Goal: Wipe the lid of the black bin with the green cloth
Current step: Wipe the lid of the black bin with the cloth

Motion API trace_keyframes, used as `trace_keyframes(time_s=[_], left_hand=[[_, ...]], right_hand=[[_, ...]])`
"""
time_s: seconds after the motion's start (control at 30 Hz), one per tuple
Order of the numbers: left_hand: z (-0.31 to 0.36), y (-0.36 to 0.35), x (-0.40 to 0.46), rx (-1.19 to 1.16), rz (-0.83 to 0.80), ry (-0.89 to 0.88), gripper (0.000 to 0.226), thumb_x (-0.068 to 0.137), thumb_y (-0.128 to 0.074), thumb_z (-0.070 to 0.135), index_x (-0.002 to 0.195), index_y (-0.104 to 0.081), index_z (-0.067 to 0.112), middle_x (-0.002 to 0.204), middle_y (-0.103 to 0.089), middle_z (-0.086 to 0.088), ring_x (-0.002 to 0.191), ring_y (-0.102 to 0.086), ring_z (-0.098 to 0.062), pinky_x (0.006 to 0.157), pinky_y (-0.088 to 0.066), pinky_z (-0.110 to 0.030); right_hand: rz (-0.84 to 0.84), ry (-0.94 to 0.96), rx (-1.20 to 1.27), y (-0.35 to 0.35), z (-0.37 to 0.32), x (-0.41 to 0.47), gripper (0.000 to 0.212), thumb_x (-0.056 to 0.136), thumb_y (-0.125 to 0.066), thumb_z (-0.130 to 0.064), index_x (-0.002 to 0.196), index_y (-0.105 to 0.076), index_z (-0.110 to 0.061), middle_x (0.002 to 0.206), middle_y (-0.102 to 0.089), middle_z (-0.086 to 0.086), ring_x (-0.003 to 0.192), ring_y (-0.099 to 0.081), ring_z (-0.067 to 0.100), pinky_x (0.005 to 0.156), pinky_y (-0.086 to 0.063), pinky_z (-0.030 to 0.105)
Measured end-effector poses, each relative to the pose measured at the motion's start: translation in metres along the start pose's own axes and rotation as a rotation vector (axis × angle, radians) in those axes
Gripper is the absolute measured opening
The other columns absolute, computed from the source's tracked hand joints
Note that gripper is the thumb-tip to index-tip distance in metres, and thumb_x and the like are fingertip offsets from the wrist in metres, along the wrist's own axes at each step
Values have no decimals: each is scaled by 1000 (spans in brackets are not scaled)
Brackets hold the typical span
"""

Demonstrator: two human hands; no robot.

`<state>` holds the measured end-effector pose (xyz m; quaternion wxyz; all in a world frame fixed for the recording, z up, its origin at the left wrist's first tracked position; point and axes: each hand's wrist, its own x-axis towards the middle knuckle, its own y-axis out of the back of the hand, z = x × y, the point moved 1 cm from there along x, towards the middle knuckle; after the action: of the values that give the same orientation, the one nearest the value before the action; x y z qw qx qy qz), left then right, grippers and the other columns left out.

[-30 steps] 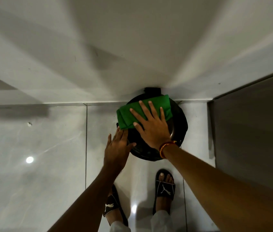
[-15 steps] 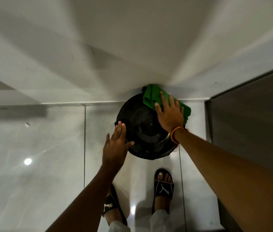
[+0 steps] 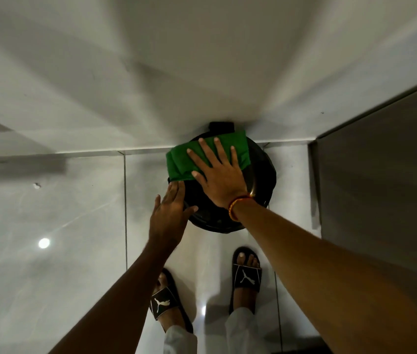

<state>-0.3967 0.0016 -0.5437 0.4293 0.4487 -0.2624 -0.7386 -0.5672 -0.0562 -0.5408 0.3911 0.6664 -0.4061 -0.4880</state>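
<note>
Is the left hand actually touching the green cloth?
Cannot tell. In the head view the left hand rests on the bin lid's left edge, its fingertips reaching right up to the green cloth's lower edge; no clear gap or contact shows.

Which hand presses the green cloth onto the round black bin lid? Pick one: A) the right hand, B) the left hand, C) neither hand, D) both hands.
A: the right hand, fingers spread, lies flat on the green cloth atop the round black bin lid, while the left hand rests at the lid's edge, off the cloth.

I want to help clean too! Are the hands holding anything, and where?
Nothing is gripped. The right hand presses flat on the green cloth atop the lid; the left hand rests open against the lid's left edge.
</note>
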Motion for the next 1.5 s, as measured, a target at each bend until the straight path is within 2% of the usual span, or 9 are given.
trace_keyframes(time_s=[0.1,0.33,0.63,0.9,1.03,1.17,1.27,1.37,1.5], left_hand=[[0,2,2,3,-8,-13,72,97,-50,47,157,-21,19,167,-18,-4,154,-15,-21,123,-18,-53],[-1,-1,1,13,-19,21,79,98,-48,47,159,-7,18,169,-4,0,155,-12,-18,124,-18,-51],[-1,-1,1,2,-26,7,80,97,-48,50,159,-9,17,169,-6,-3,154,-14,-21,123,-19,-52],[3,2,2,-23,-42,7,79,98,-53,39,159,-9,17,169,-7,-3,154,-14,-22,122,-23,-52],[1,1,-1,-45,2,-17,73,96,-59,20,157,-19,15,167,-16,-5,146,-35,-34,110,-41,-59],[-2,0,1,-122,22,-62,66,95,-59,39,152,-34,18,164,-26,-5,143,-39,-33,110,-39,-60],[-6,-4,2,-112,5,-36,78,95,-53,50,158,-18,19,168,-14,-3,151,-25,-28,117,-32,-57],[-5,-5,3,-111,-1,-20,81,95,-51,52,159,-13,19,168,-10,-2,151,-25,-31,117,-31,-57],[-1,-3,1,-70,-25,-8,80,97,-51,47,159,-10,18,169,-7,-3,152,-22,-27,119,-27,-58]], right_hand=[[19,-35,5,-17,11,-40,61,106,-24,-54,163,-10,-38,174,-5,-1,161,-3,34,126,-14,64],[-63,-75,-6,-39,61,-142,62,106,-18,-57,164,-7,-36,174,-5,-1,161,-4,32,124,-22,64],[1,-301,87,-10,54,-68,66,105,-27,-57,164,-8,-33,174,1,3,160,2,38,128,-9,62],[-73,-267,102,-44,6,-141,73,102,-24,-63,165,-9,-29,174,-1,6,160,2,39,128,-9,60],[-59,-87,73,-37,-9,-104,70,102,-20,-62,164,-10,-31,174,-4,4,160,-1,36,128,-12,59],[-40,-32,74,-24,-2,-59,67,105,-24,-58,164,-7,-31,174,0,3,160,2,36,128,-12,60],[21,-191,76,-9,20,-31,69,105,-27,-58,164,-6,-31,174,3,4,160,3,37,129,-7,60],[32,-461,204,-1,44,-28,70,105,-26,-59,165,-3,-30,174,5,6,159,4,41,128,-8,61],[17,-416,147,-16,37,-82,71,105,-26,-57,165,-1,-27,173,6,11,158,4,44,127,-13,62]])
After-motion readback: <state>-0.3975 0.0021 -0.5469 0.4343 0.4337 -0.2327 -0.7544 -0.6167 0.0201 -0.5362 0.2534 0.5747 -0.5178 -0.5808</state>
